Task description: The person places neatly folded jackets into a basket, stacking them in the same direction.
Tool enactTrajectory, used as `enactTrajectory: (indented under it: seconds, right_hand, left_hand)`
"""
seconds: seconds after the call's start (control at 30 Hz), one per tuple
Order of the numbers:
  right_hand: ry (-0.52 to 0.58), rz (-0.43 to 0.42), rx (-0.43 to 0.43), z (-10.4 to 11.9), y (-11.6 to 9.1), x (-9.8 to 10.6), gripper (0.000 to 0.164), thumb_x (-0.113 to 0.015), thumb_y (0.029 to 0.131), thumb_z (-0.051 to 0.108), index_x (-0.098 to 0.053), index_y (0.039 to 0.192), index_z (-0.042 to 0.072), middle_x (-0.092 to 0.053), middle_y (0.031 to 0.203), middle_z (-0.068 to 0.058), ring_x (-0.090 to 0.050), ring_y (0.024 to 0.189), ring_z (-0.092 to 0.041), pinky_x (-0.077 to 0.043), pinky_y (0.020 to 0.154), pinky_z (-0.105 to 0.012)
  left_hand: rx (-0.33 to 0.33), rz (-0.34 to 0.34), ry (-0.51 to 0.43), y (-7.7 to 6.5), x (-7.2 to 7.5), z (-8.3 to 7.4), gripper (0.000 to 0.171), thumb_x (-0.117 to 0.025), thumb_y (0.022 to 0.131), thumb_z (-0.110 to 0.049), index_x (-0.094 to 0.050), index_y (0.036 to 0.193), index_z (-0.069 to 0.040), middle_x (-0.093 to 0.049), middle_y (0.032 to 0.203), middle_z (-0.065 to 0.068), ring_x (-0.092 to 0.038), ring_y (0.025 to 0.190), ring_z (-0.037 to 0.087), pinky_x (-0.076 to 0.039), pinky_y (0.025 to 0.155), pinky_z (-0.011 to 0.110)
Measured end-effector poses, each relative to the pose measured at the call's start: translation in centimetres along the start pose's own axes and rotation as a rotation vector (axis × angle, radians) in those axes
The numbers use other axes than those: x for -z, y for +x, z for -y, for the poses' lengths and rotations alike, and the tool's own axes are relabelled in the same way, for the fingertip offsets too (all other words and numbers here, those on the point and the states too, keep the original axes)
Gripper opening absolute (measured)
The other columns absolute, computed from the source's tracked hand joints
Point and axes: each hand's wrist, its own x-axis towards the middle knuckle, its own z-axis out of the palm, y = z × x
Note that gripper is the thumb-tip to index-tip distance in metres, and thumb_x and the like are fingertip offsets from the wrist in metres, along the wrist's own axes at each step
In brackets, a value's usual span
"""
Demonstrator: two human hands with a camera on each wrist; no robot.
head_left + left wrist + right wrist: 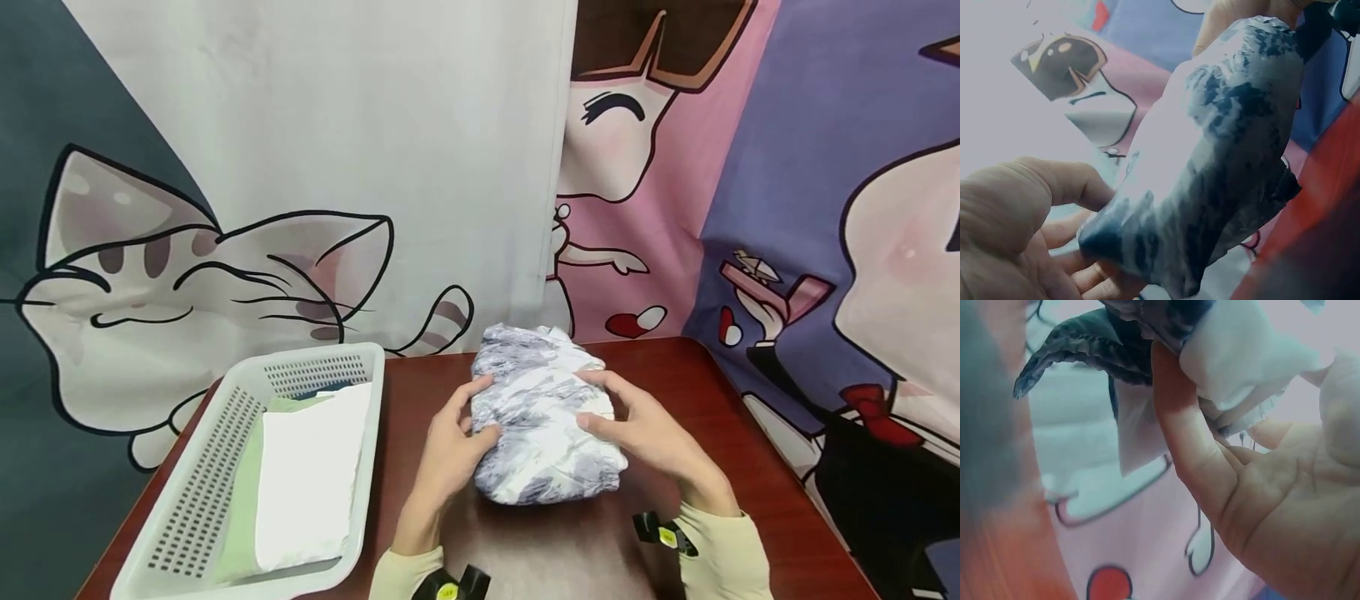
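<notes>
A folded cloth (536,417), white with blue-grey marbled patches, is held up in front of me, its lower edge over the table. On its left side my left hand (453,442) grips it, thumb on the near face. My right hand (652,433) holds the opposite side in the same way. In the left wrist view the cloth (1210,137) looks thick and layered, with the left hand (1029,219) at its lower corner. A gathered, crinkled edge hangs from the cloth (1085,347) in the right wrist view, where fingers of the right hand (1254,481) reach underneath.
A white plastic basket (187,450) with perforated sides stands on the left of the dark red-brown table (420,392). Inside lie a folded white cloth (311,483), a green cloth (243,517) and something dark blue. A cartoon-printed curtain (465,167) hangs behind the table.
</notes>
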Motion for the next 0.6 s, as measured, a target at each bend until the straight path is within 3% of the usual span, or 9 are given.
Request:
enactTrajectory:
  seconds: [0.07,0.1,0.17,0.27,0.4,0.5,0.6]
  right_hand:
    - [0.026,0.010,0.030,0.7,0.2,-0.8,0.055,-0.077,0.100,0.022,-0.058,0.150,0.012,-0.057,0.151,-0.010,-0.051,0.133,-0.029,-0.048,0.099,-0.036]
    - [0.044,0.018,0.044,1.0,0.4,-1.3,0.054,-0.077,0.099,0.021,-0.059,0.149,0.012,-0.058,0.149,-0.009,-0.053,0.128,-0.028,-0.049,0.096,-0.033]
    - [0.084,0.031,0.069,1.7,0.8,-2.4,0.053,-0.078,0.098,0.019,-0.061,0.148,0.012,-0.060,0.145,-0.009,-0.057,0.116,-0.024,-0.049,0.092,-0.029]
    - [0.148,0.057,0.094,2.8,1.5,-4.1,0.053,-0.079,0.097,0.017,-0.061,0.147,0.012,-0.064,0.138,-0.008,-0.061,0.102,-0.020,-0.051,0.087,-0.029]
    - [0.199,0.104,0.100,4.2,2.1,-6.2,0.054,-0.080,0.097,0.019,-0.061,0.147,0.013,-0.068,0.125,-0.007,-0.065,0.095,-0.020,-0.054,0.083,-0.030]
    - [0.223,0.134,0.089,5.1,2.5,-7.3,0.055,-0.081,0.097,0.021,-0.060,0.147,0.014,-0.069,0.120,-0.005,-0.065,0.095,-0.020,-0.054,0.083,-0.030]
    - [0.243,0.148,0.077,5.9,3.0,-8.3,0.056,-0.081,0.096,0.023,-0.060,0.148,0.016,-0.069,0.110,-0.004,-0.063,0.090,-0.019,-0.053,0.080,-0.029]
  left_hand:
    - [0.002,-0.031,0.034,-0.7,0.8,-0.4,0.068,-0.069,0.082,0.006,-0.065,0.146,-0.016,-0.071,0.104,0.008,-0.047,0.063,0.006,-0.044,0.065,0.022]
    - [0.005,-0.053,0.071,-1.1,1.3,-0.6,0.068,-0.069,0.082,0.006,-0.065,0.146,-0.016,-0.068,0.091,0.006,-0.041,0.058,0.005,-0.041,0.061,0.022]
    - [0.005,-0.089,0.118,-1.8,2.4,-0.8,0.069,-0.067,0.081,0.006,-0.065,0.146,-0.017,-0.050,0.067,-0.002,-0.037,0.055,0.003,-0.037,0.057,0.021]
    - [-0.003,-0.135,0.155,-3.0,4.2,-1.0,0.071,-0.067,0.080,0.008,-0.064,0.146,-0.016,-0.027,0.062,-0.008,-0.025,0.052,0.003,-0.029,0.052,0.022]
    - [0.006,-0.171,0.177,-4.4,6.5,-1.2,0.073,-0.066,0.079,0.010,-0.063,0.147,-0.016,-0.029,0.063,-0.008,-0.026,0.053,0.004,-0.031,0.052,0.022]
    - [0.053,-0.172,0.183,-5.1,8.0,-1.7,0.074,-0.067,0.081,0.009,-0.062,0.149,-0.020,-0.052,0.066,-0.002,-0.037,0.053,0.004,-0.037,0.051,0.023]
    - [0.095,-0.172,0.168,-5.6,9.4,-2.3,0.076,-0.066,0.082,0.009,-0.061,0.150,-0.024,-0.073,0.094,0.016,-0.058,0.061,0.009,-0.049,0.053,0.027]
